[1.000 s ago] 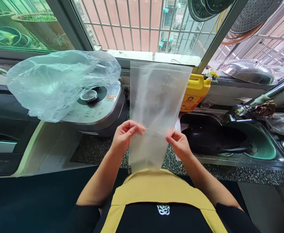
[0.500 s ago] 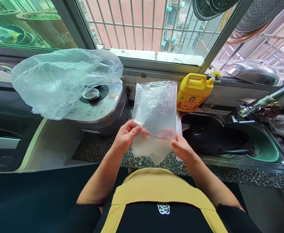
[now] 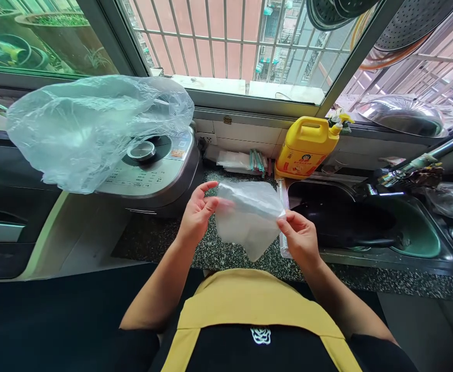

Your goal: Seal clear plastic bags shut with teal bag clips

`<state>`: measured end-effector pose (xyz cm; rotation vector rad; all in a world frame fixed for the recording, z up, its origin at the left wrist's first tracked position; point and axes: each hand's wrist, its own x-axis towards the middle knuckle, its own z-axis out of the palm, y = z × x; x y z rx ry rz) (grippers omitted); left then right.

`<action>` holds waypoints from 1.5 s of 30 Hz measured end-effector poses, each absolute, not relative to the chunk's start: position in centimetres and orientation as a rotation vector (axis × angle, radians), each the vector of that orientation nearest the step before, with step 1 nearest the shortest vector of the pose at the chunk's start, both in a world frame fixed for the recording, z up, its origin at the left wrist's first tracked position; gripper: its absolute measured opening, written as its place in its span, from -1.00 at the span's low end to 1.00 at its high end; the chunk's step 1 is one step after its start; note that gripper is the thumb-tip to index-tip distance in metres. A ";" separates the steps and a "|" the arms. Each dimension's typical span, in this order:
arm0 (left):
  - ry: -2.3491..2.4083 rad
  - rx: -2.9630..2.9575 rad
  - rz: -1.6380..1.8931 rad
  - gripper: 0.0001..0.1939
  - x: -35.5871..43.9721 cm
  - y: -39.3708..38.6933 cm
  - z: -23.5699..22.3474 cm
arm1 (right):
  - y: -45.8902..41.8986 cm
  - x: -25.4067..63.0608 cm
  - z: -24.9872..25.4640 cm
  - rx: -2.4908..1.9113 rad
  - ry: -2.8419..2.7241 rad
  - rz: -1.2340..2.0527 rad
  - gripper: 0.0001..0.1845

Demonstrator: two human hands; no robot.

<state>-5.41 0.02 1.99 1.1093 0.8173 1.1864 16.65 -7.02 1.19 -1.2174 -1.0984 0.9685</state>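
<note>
A crumpled clear plastic bag (image 3: 75,134) lies draped over an electric rice cooker (image 3: 152,188) at left; being light and overhanging the lid, it could slide off if an elbow or a draught caught it. At center, a person's left hand (image 3: 199,214) grips the left edge of a translucent plastic bag (image 3: 247,219), thumb in front, other fingers blurred through the film; whether they are inside or behind it cannot be told. The translucent bag hangs between both hands above the speckled bench (image 3: 230,256), its lower edge drooping to a point. Thin film under uneven pull could crease, slip or split. The right hand (image 3: 299,237) is pinched shut on the opposite corner, a small hold that might give way if tugged. Beyond it stands a yellow pump jug (image 3: 301,150), liable to tip if a forearm swept wide. Far right, a black wok (image 3: 346,222) sits in the sink (image 3: 420,230), where dropped film could get wet.
</note>
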 end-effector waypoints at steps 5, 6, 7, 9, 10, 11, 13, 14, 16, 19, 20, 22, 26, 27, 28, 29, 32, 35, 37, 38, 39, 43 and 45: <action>0.975 1.209 1.267 -0.49 -4.6 -1.1 2.0 | -7.2 16.8 1.4 -1.282 -1.223 0.709 -0.82; 1.013 1.221 1.289 -0.53 -4.4 -1.3 1.8 | -7.3 16.9 1.3 -1.294 -1.287 0.603 -0.84; 1.040 1.229 1.305 -0.56 -4.1 -1.5 1.4 | -7.3 17.1 1.2 -1.303 -1.343 0.472 -0.87; 1.061 1.238 1.289 -0.59 -3.7 -1.7 0.0 | -7.4 17.5 0.7 -1.320 -1.420 0.188 -0.93; 1.072 1.246 1.262 -0.59 -3.6 -1.7 -1.2 | -7.3 17.8 0.4 -1.329 -1.447 0.069 -0.96; 1.097 1.264 1.226 -0.58 -3.5 -1.5 -2.6 | -7.3 18.0 0.0 -1.336 -1.475 -0.014 -0.97; 1.267 1.367 1.155 -0.59 -3.9 -0.8 -5.9 | -7.1 18.4 -0.6 -1.325 -1.539 -0.074 -0.95; 1.428 1.462 1.082 -0.61 -4.3 -0.4 -7.7 | -7.1 18.5 -0.9 -1.307 -1.570 -0.068 -0.94; 1.745 1.619 0.826 -0.59 -5.3 0.4 -10.9 | -6.9 18.5 -1.2 -1.265 -1.604 -0.046 -0.92; 1.916 1.687 0.552 -0.56 -6.5 1.2 -13.7 | -6.8 18.2 -1.2 -1.235 -1.604 -0.034 -0.91; 1.902 1.688 0.548 -0.57 -6.7 1.3 -13.9 | -6.8 18.1 -1.1 -1.231 -1.593 -0.025 -0.91; 1.783 1.678 0.687 -0.59 -6.7 1.5 -13.3 | -6.7 17.9 -0.8 -1.233 -1.567 0.011 -0.93; 1.286 1.522 1.207 -0.59 -5.7 1.9 -8.8 | -6.3 17.7 -0.1 -1.206 -1.515 0.125 -0.94; 1.158 1.475 1.287 -0.57 -5.3 2.0 -7.3 | -6.2 17.6 0.0 -1.192 -1.498 0.159 -0.94; 1.044 1.442 1.319 -0.53 -5.0 2.1 -5.8 | -6.1 17.6 0.2 -1.178 -1.479 0.194 -0.95; 0.953 1.411 1.307 -0.50 -4.6 2.2 -4.4 | -5.9 17.6 0.3 -1.164 -1.459 0.227 -0.95; 0.854 1.319 1.167 -0.58 -3.8 2.3 -1.3 | -5.7 17.8 0.6 -1.131 -1.413 0.289 -0.95; 0.889 1.250 1.158 -0.64 -3.4 2.1 0.2 | -5.7 18.0 0.7 -1.128 -1.379 0.317 -0.96; 0.889 1.237 1.165 -0.64 -3.3 1.8 0.7 | -5.7 18.1 0.7 -1.129 -1.357 0.343 -0.97; 0.886 1.235 1.167 -0.65 -3.3 1.6 1.0 | -5.7 18.1 0.6 -1.126 -1.350 0.356 -0.97; 0.885 1.235 1.172 -0.65 -3.3 1.4 1.2 | -5.7 18.1 0.5 -1.124 -1.341 0.364 -0.95; 0.885 1.254 1.203 -0.65 -3.5 0.9 2.1 | -5.4 17.7 0.2 -1.204 -1.272 0.363 -0.68; 0.893 1.302 1.200 -0.66 -3.7 0.9 2.2 | -5.2 17.7 0.3 -1.256 -1.279 0.400 -0.73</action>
